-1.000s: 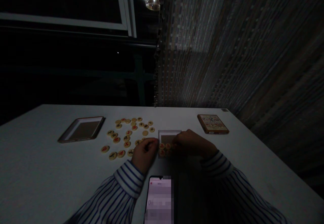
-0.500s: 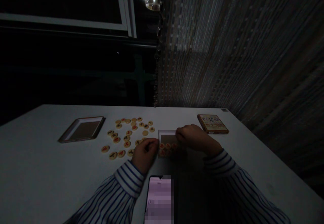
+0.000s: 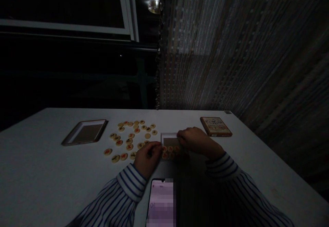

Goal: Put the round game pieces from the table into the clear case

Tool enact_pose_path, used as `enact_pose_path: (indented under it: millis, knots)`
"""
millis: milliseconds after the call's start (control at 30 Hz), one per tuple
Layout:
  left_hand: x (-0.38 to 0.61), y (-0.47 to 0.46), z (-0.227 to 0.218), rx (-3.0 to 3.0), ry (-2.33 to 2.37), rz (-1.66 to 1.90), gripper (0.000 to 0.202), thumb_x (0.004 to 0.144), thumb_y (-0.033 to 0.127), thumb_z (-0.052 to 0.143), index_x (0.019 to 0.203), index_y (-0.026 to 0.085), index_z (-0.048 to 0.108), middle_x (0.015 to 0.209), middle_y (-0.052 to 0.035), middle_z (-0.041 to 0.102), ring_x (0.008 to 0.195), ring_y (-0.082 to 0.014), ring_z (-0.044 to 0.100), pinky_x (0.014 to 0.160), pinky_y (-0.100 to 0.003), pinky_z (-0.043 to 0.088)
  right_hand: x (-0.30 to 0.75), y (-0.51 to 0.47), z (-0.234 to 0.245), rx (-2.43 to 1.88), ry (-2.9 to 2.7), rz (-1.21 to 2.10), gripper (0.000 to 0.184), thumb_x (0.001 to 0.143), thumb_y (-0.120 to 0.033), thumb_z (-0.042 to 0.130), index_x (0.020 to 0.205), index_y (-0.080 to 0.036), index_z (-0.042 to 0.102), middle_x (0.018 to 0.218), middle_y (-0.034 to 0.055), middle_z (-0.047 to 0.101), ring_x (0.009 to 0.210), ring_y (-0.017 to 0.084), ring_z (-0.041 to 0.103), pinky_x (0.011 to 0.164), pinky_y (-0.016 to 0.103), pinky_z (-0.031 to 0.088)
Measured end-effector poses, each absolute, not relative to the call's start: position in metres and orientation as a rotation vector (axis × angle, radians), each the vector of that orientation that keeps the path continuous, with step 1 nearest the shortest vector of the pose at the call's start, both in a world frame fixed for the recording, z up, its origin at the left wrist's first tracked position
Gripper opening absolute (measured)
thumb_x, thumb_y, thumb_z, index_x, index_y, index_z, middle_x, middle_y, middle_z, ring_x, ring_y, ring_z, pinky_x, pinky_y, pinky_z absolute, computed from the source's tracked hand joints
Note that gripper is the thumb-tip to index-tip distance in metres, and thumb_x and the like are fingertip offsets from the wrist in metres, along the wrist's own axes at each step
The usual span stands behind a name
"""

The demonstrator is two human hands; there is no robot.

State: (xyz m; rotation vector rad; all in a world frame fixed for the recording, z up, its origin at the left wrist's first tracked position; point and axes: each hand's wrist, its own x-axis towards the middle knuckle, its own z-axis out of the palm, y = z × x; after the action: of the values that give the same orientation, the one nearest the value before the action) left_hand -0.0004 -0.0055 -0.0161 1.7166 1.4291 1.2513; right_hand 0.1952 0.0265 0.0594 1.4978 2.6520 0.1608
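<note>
While at the box (image 3: 170, 141), left fingers (image 3: 152, 145) loosely curled

Long shirt sleeves, both whitish in this dim light, thin dark-blue stripes. Left sleeve (image 3: 109, 199): stripes run lengthwise; left cuff (image 3: 131, 182) is a wide band, stripes circling the wrist. Right sleeve (image 3: 245, 187) is striped too, inner side lost in shadow as I see it; right cuff (image 3: 220, 167) banded likewise. Left hand (image 3: 147, 160), right hand (image 3: 199, 142): bare.
</note>
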Motion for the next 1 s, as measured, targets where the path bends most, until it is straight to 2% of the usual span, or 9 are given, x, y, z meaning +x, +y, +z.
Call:
enact_pose_path:
  millis: [400,700,1000]
  knots:
    - [-0.001,-0.011,-0.014,1.931,1.419,1.179,0.024,0.077,0.032,0.047,0.087,0.016,0.061,0.08,-0.0052,0.065,0.074,-0.0152,0.06,0.069,-0.028,0.048,0.195,0.024,0.058,1.506,2.701,0.169,0.029,0.083,-0.025,0.033,0.098,-0.019,0.057,0.086,0.0075,0.064,0.08,0.019,0.057,0.068,0.029,0.035]
    - [-0.004,-0.011,-0.009,2.004,1.351,1.237,0.019,0.077,0.028,0.048,0.084,0.017,0.062,0.08,-0.0043,0.065,0.075,-0.0142,0.059,0.07,-0.027,0.047,0.189,0.02,0.064,1.482,2.737,0.184,0.028,0.084,-0.025,0.032,0.092,-0.018,0.058,0.086,0.0078,0.064,0.083,0.019,0.056,0.07,0.029,0.033]
    - [-0.026,-0.011,0.017,2.026,1.415,1.24,0.017,0.075,0.027,0.05,0.082,0.017,0.062,0.078,-0.0044,0.065,0.072,-0.0142,0.059,0.069,-0.027,0.048,0.172,0.016,0.068,1.498,2.814,0.22,0.029,0.086,-0.026,0.031,0.091,-0.017,0.058,0.087,0.0077,0.063,0.084,0.019,0.054,0.073,0.03,0.031]
